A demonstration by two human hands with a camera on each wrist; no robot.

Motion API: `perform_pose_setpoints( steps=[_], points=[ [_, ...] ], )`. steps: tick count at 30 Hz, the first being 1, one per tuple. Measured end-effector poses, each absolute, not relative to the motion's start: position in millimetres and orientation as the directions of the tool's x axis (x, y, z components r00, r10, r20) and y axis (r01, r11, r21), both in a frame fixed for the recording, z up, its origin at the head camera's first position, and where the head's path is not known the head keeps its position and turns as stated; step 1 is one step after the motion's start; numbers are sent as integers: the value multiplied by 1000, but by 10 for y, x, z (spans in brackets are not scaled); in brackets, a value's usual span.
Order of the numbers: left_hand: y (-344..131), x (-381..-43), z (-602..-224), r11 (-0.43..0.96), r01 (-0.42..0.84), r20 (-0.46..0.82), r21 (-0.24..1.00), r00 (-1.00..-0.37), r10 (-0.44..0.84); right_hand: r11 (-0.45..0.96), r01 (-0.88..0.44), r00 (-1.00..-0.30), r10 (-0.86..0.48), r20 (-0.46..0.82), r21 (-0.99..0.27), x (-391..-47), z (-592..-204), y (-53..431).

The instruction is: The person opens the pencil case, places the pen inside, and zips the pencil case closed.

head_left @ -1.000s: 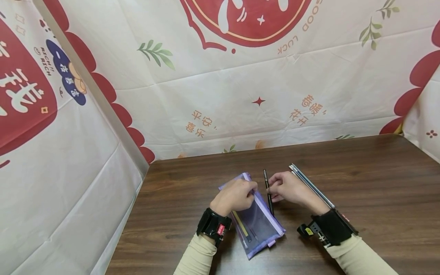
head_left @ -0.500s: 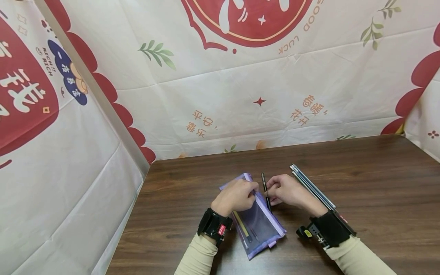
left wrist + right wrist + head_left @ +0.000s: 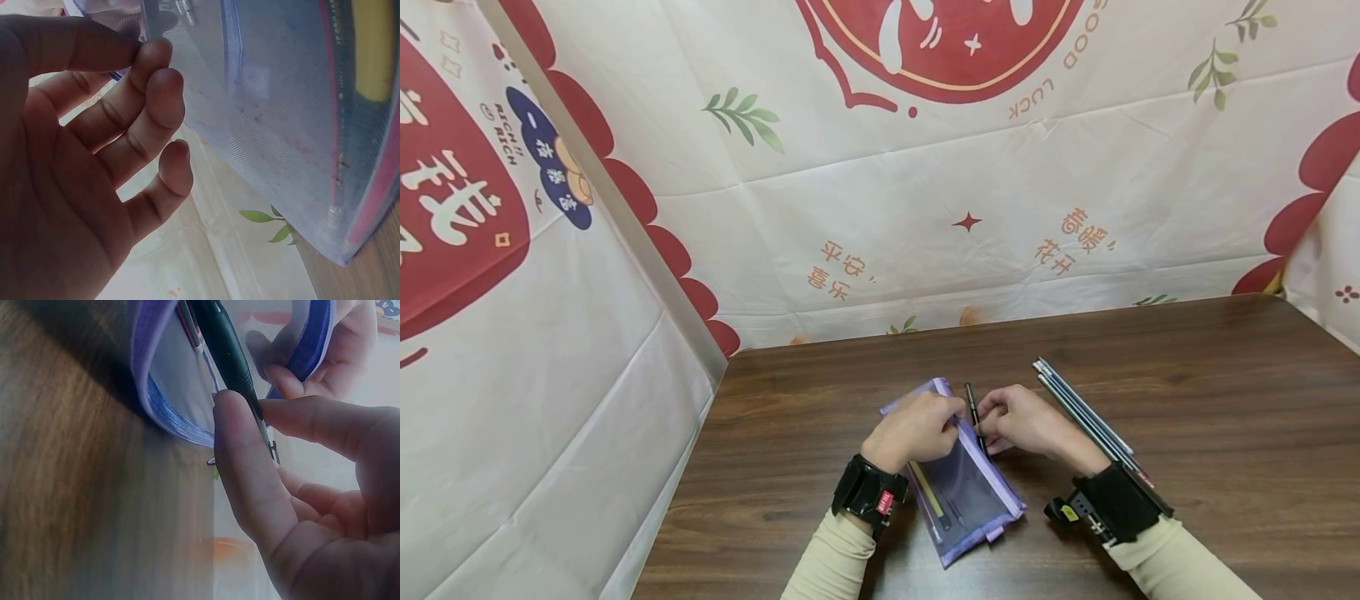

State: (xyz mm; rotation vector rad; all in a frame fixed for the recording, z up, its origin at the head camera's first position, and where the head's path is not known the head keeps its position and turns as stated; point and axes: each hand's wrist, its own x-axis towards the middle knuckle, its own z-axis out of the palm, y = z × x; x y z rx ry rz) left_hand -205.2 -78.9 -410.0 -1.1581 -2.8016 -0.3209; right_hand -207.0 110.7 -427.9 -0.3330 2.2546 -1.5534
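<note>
A purple mesh zip pouch (image 3: 973,496) lies slanted on the table, with a yellow-and-dark stick-like item (image 3: 930,492) showing through it. My left hand (image 3: 913,429) pinches the pouch's upper edge; in the left wrist view, thumb and forefinger (image 3: 153,56) meet at the mesh. Between thumb and fingers, my right hand (image 3: 1021,423) pinches a black pen (image 3: 972,406) beside the pouch's zip edge. Seen from the right wrist, the pouch mouth (image 3: 178,428) gapes and the pen's thick dark barrel (image 3: 225,350) reaches into it. The pen's far tip is out of frame there.
Several pencils (image 3: 1082,408) lie side by side just right of my right hand, partly behind the wrist strap. Brown wooden tabletop (image 3: 790,467) surrounds the pouch. A printed white cloth (image 3: 880,183) hangs behind the table's back edge.
My right hand has moved the black pen left and slightly down, closer against the pouch's opening edge; less of the pen shows. My left hand keeps its hold, nearly still.
</note>
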Motion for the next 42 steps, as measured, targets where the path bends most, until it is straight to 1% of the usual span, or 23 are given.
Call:
perform_pose_setpoints(
  steps=[17,42],
  points=[
    [-782,-2044,-4100,692,706,169,151,-708,686,355,-5,-889,-430,-159,-935,-2056,-4304,1086],
    [-777,-2038,-4114,677,723,201,137,-690,696,360,-23,-874,-459,-156,-933,-2047,-4328,1072]
  ],
)
